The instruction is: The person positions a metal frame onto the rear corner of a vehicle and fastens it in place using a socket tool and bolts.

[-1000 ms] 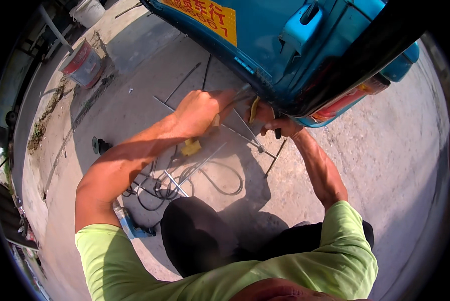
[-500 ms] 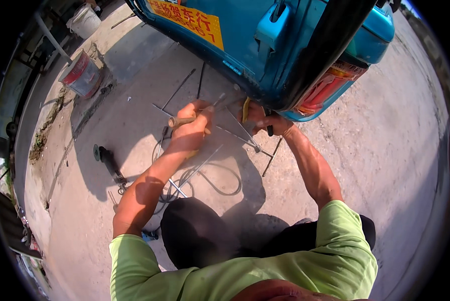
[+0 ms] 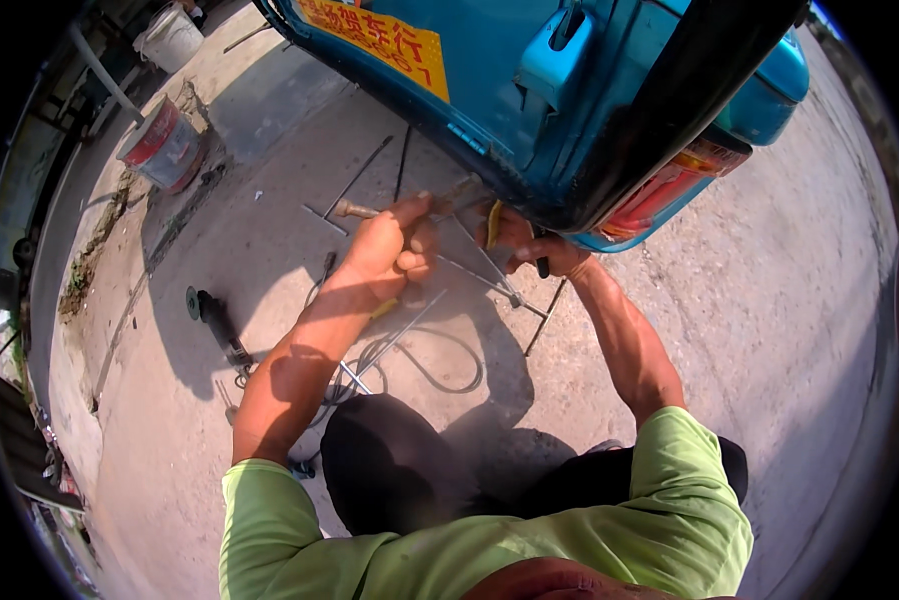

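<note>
My left hand (image 3: 394,250) is closed on a wooden-handled tool (image 3: 354,209), apparently a hammer, its blurred head near the lower edge of the blue vehicle body (image 3: 499,90). Right of it, my right hand (image 3: 537,248) grips pliers (image 3: 492,225) with a yellow and black handle, just under the vehicle's corner by the red tail light (image 3: 654,195); their jaws are hard to make out. Thin metal rods joined in frames (image 3: 544,320) lie on the ground below both hands, and a yellow object (image 3: 384,306) is partly hidden by my left arm.
A black angle grinder (image 3: 219,325) lies left of my left arm on the concrete (image 3: 769,320). Looped cable (image 3: 469,370) and loose rods (image 3: 359,175) are on the ground. A red-and-white bucket (image 3: 157,150) with a pipe and a white bucket (image 3: 169,40) stand at the upper left.
My left hand and tool drew back left and down, then the tool's head moved up toward the vehicle again, with fingers shifting on the handle. My right hand stayed almost in place.
</note>
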`<state>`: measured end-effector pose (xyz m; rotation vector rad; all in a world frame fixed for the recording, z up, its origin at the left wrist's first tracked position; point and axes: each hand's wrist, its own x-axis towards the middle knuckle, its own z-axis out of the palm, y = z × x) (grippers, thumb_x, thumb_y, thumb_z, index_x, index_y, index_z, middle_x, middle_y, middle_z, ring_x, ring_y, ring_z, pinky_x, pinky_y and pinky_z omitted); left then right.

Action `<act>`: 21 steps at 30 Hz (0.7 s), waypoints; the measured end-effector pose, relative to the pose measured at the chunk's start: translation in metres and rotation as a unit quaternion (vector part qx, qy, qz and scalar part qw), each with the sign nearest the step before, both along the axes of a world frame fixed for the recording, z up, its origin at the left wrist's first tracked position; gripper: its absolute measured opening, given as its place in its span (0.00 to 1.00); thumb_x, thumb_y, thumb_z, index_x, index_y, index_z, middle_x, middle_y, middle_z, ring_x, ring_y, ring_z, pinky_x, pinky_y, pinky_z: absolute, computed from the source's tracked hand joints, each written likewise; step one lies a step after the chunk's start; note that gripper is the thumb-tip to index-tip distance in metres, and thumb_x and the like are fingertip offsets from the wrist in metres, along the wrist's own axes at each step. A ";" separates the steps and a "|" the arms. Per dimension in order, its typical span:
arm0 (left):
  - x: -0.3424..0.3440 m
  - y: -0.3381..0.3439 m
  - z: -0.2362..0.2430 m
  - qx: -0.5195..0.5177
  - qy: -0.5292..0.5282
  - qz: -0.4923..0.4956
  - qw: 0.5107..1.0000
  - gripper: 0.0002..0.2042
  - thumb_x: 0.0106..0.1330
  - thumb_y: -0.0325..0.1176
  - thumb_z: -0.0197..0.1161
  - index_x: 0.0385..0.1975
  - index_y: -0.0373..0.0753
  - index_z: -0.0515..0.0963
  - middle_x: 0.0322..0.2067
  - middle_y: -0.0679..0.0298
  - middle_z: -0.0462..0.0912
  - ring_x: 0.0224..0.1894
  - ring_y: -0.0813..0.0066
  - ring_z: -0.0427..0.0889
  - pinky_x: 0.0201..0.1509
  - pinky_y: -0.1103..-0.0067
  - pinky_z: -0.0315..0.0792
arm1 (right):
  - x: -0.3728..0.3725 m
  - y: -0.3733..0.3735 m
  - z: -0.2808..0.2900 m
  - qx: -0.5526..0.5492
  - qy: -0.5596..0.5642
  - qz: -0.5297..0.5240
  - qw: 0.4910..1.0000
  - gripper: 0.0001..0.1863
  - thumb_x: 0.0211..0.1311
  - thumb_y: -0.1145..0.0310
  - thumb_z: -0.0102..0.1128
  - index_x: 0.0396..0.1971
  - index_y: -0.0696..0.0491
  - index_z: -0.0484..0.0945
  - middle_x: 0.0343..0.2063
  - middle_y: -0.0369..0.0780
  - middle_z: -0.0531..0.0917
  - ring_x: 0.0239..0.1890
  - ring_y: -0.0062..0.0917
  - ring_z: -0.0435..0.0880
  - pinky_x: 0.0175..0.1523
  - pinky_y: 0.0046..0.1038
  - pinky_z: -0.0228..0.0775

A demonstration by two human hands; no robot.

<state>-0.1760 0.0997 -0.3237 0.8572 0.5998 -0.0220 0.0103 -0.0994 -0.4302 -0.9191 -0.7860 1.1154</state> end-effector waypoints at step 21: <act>0.004 -0.008 0.008 -0.251 0.006 0.022 0.968 0.22 0.84 0.46 0.47 0.54 0.31 0.79 0.17 0.73 0.69 0.11 0.87 0.61 0.12 0.85 0.54 | 0.005 0.002 0.005 -0.024 0.027 0.024 0.999 0.47 0.35 0.76 0.77 0.65 0.53 0.75 0.53 0.45 0.85 0.55 0.34 0.85 0.40 0.31 0.88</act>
